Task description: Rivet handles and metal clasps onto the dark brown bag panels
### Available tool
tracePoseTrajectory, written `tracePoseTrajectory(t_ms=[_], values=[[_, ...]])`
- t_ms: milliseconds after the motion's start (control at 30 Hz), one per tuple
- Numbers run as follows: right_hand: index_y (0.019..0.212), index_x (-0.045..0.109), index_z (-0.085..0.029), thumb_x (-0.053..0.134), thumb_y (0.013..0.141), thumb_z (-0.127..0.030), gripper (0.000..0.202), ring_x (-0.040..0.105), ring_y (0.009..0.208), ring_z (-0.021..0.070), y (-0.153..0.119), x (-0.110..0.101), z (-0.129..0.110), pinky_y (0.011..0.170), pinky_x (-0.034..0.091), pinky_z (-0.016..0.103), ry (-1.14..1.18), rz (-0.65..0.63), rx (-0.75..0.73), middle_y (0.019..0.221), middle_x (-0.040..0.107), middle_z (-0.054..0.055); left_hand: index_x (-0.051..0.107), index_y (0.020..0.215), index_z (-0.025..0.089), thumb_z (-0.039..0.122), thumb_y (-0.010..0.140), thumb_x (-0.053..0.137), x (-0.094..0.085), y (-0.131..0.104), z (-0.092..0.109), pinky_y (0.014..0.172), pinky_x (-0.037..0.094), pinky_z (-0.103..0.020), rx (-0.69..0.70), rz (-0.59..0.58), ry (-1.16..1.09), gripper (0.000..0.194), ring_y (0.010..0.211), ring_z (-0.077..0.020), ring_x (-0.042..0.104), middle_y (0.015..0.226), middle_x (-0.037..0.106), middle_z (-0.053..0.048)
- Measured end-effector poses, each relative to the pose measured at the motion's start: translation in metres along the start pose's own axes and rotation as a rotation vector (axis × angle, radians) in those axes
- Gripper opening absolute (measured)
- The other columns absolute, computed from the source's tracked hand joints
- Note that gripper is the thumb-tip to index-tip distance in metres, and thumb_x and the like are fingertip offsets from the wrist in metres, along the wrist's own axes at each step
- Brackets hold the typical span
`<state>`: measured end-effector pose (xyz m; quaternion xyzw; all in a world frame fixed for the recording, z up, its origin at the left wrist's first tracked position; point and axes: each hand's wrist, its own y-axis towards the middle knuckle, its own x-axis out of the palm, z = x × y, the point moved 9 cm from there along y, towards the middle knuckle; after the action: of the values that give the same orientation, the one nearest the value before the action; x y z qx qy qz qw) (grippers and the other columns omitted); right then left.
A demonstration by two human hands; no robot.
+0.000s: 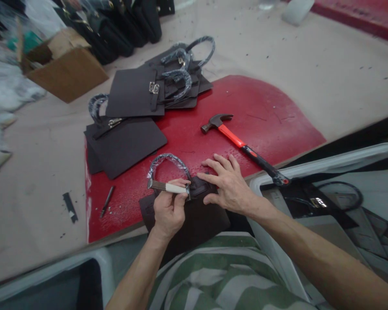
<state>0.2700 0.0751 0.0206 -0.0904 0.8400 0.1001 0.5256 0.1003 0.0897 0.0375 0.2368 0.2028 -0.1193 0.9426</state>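
Observation:
My left hand [170,212] is closed around a short tool [175,188] with a metal end and a white middle section; its exact kind is unclear. The tool lies roughly level across a dark bag panel [194,219], close to a strap on it. A handle wrapped in clear plastic [168,158] arches up from the panel's far edge. My right hand [229,185] has its fingers spread, with fingertips at the panel's upper right by the strap. The panel overhangs the table's near edge toward my lap.
A claw hammer [234,137] lies on the red mat [261,103], right of centre. Several dark bag panels [132,94] are stacked beyond, and a slim metal punch [107,201] lies left. A cardboard box [67,73] stands back left; a white bin [352,161] with bag parts is at right.

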Motion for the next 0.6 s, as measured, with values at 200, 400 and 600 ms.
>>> tracePoseTrajectory(t_ms=[200, 400, 600], values=[[0.136, 0.063, -0.03, 0.081, 0.071, -0.065, 0.076, 0.03, 0.144, 0.0392, -0.003, -0.001, -0.001, 0.118, 0.015, 0.064, -0.016, 0.028, -0.03, 0.152, 0.048, 0.009, 0.066, 0.1, 0.017, 0.028, 0.098, 0.055, -0.005, 0.007, 0.004, 0.091, 0.057, -0.038, 0.002, 0.043, 0.052, 0.015, 0.098, -0.0222, 0.07, 0.101, 0.072, -0.009], [0.136, 0.063, -0.031, 0.081, 0.072, -0.063, 0.074, 0.03, 0.144, 0.0391, -0.002, -0.001, 0.0, 0.118, 0.016, 0.064, -0.017, 0.022, -0.017, 0.152, 0.048, 0.008, 0.065, 0.104, 0.017, 0.03, 0.098, 0.056, -0.008, 0.01, -0.007, 0.088, 0.059, -0.037, -0.173, 0.056, -0.176, 0.017, 0.099, -0.0228, 0.07, 0.106, 0.07, -0.01], [0.134, 0.064, -0.032, 0.084, 0.071, -0.057, 0.071, 0.031, 0.143, 0.039, -0.001, -0.002, -0.001, 0.117, 0.018, 0.064, -0.019, 0.024, -0.005, 0.151, 0.048, 0.008, 0.067, 0.102, 0.017, 0.03, 0.096, 0.059, 0.014, 0.028, -0.008, 0.054, 0.057, -0.022, -0.249, -0.131, -0.277, 0.016, 0.066, -0.0132, 0.071, 0.112, 0.071, -0.011]])
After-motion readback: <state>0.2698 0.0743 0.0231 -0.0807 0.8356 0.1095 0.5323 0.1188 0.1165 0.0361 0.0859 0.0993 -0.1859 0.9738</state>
